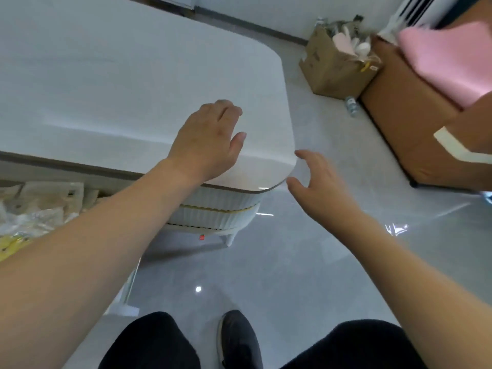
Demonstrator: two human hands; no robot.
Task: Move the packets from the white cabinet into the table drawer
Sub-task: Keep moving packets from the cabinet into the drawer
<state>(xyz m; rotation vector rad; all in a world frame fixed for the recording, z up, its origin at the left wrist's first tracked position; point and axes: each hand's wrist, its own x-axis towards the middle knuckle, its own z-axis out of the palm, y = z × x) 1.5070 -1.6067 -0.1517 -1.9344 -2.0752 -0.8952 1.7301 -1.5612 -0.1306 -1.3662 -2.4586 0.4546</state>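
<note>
A white table with a rounded corner fills the upper left. My left hand rests flat on its near right corner, holding nothing. My right hand hovers just right of that corner above the floor, fingers loosely spread and empty. At the far left, under the table's front edge, an open drawer holds several clear and yellow packets; my left forearm covers part of them. The white cabinet is not in view.
Ribbed white table base sits below the corner. Open cardboard box of clutter stands on the grey floor at upper right, a plastic bottle beside it. A brown box with pink cloth is at far right. My shoe is below.
</note>
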